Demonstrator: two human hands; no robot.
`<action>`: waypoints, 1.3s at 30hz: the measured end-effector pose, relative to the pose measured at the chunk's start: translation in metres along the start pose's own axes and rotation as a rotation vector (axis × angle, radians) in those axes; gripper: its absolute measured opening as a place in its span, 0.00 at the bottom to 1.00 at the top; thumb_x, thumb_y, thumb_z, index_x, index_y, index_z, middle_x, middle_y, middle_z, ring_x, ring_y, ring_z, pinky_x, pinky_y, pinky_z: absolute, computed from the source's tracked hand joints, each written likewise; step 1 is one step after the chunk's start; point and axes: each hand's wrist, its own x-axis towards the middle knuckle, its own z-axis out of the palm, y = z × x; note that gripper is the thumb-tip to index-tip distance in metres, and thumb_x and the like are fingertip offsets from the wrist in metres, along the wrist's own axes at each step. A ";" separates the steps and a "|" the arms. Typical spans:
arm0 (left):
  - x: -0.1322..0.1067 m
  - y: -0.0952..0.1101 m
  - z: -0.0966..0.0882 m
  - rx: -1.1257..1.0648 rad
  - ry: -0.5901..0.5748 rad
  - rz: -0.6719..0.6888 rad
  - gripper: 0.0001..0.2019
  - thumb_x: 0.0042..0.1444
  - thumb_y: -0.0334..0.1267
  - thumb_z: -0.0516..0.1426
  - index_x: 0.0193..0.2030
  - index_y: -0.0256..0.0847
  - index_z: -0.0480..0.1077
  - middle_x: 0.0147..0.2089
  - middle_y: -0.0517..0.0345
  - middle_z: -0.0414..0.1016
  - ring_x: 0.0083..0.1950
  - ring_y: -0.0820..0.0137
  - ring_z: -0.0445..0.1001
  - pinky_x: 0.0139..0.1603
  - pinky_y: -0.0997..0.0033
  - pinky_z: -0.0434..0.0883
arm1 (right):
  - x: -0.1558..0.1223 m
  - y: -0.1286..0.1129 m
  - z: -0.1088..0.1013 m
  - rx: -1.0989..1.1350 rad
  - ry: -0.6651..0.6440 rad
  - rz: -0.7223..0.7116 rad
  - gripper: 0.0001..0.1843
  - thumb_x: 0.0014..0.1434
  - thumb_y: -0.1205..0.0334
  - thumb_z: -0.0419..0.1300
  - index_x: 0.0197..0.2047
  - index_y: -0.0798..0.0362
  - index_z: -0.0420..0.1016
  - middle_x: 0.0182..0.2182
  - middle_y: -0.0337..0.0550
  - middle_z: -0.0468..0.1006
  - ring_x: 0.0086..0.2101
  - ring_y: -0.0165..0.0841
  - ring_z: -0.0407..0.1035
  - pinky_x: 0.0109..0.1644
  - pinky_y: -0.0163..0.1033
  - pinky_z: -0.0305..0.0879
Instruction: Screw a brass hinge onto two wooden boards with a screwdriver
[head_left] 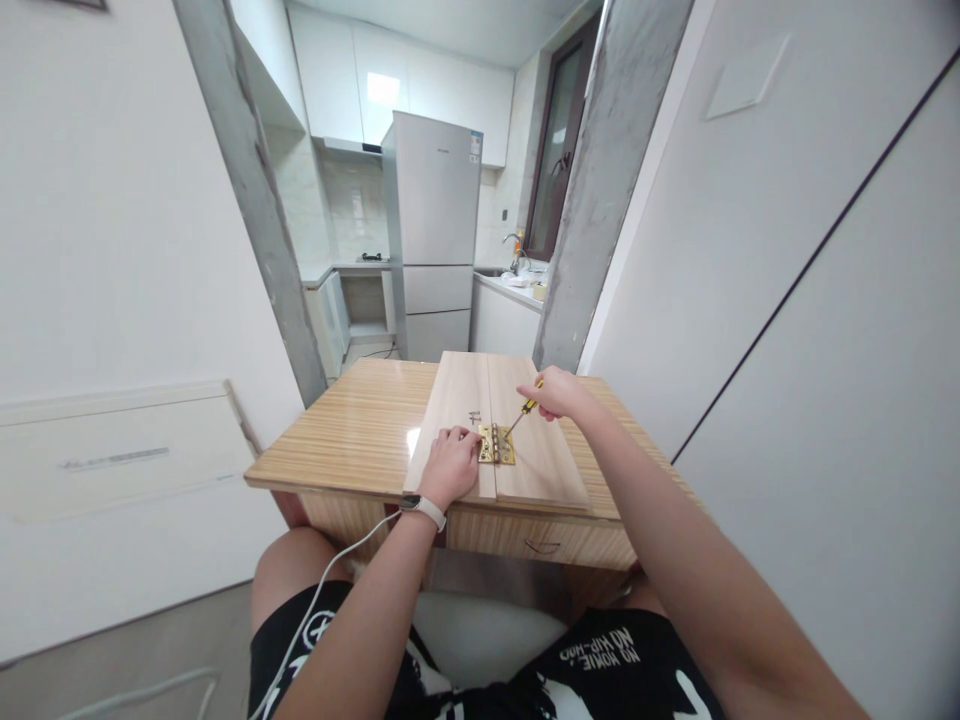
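Observation:
Two pale wooden boards (457,400) lie side by side on a striped wooden table (360,430). A brass hinge (496,444) sits across their seam near the front. My left hand (448,464) rests on the left board, its fingers curled against the hinge's left leaf. My right hand (559,393) is closed round a yellow-handled screwdriver (523,411), whose tip points down at the hinge's right leaf.
A drawer front with a small handle (541,546) faces me under the table edge. A grey fridge (436,235) and kitchen counters stand beyond the table. White walls close in on both sides, with a white panel (112,450) leaning at the left.

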 end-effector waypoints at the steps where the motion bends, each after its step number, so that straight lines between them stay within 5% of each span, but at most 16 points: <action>1: 0.000 0.000 0.000 0.000 -0.001 0.001 0.18 0.74 0.40 0.49 0.61 0.49 0.77 0.62 0.47 0.75 0.61 0.54 0.68 0.63 0.52 0.68 | 0.001 -0.002 -0.002 0.032 -0.053 0.011 0.22 0.51 0.66 0.78 0.21 0.48 0.67 0.08 0.31 0.64 0.13 0.29 0.60 0.23 0.36 0.53; 11: 0.000 -0.001 0.000 0.006 -0.003 0.000 0.18 0.74 0.39 0.49 0.62 0.48 0.76 0.62 0.47 0.74 0.61 0.54 0.68 0.64 0.52 0.67 | -0.002 -0.018 -0.022 -0.405 -0.249 -0.226 0.17 0.48 0.70 0.79 0.25 0.51 0.75 0.15 0.30 0.72 0.17 0.28 0.67 0.25 0.32 0.57; 15: 0.000 -0.001 0.000 0.020 -0.019 -0.002 0.18 0.74 0.39 0.50 0.63 0.49 0.76 0.63 0.47 0.74 0.62 0.54 0.67 0.62 0.53 0.68 | -0.011 -0.031 -0.023 -0.703 -0.317 -0.221 0.14 0.60 0.52 0.75 0.38 0.52 0.80 0.24 0.39 0.81 0.23 0.32 0.74 0.33 0.35 0.65; 19: 0.000 0.000 0.000 0.022 -0.024 -0.005 0.18 0.74 0.39 0.49 0.63 0.50 0.76 0.63 0.47 0.73 0.63 0.54 0.67 0.62 0.53 0.67 | -0.022 -0.048 -0.020 -0.913 -0.349 -0.101 0.33 0.74 0.38 0.54 0.36 0.59 0.82 0.25 0.51 0.82 0.23 0.36 0.76 0.36 0.39 0.68; 25: 0.000 0.000 0.001 0.012 -0.013 -0.004 0.19 0.74 0.39 0.49 0.63 0.49 0.76 0.63 0.47 0.74 0.62 0.54 0.67 0.62 0.52 0.67 | -0.021 -0.055 -0.014 -0.968 -0.349 -0.188 0.26 0.73 0.48 0.58 0.32 0.58 0.84 0.28 0.51 0.85 0.28 0.36 0.78 0.37 0.36 0.67; 30: 0.000 -0.001 0.002 0.005 -0.007 -0.006 0.18 0.74 0.39 0.49 0.62 0.49 0.76 0.62 0.47 0.74 0.62 0.53 0.67 0.61 0.53 0.67 | -0.011 -0.048 -0.016 -0.962 -0.298 -0.273 0.09 0.62 0.55 0.71 0.40 0.51 0.87 0.36 0.45 0.87 0.38 0.37 0.80 0.38 0.34 0.66; 34: 0.000 -0.001 0.002 0.009 -0.012 -0.007 0.19 0.74 0.38 0.49 0.63 0.49 0.76 0.63 0.47 0.74 0.61 0.54 0.67 0.61 0.52 0.67 | -0.009 -0.042 -0.017 -0.870 -0.317 -0.317 0.11 0.57 0.60 0.75 0.44 0.50 0.87 0.41 0.42 0.88 0.41 0.35 0.81 0.41 0.32 0.68; 39: 0.000 -0.001 0.001 0.006 -0.005 -0.002 0.19 0.74 0.38 0.49 0.63 0.49 0.76 0.62 0.47 0.74 0.61 0.54 0.67 0.61 0.53 0.67 | -0.014 -0.041 -0.014 -0.786 -0.318 -0.204 0.25 0.70 0.41 0.62 0.45 0.57 0.84 0.29 0.48 0.85 0.26 0.35 0.79 0.38 0.36 0.71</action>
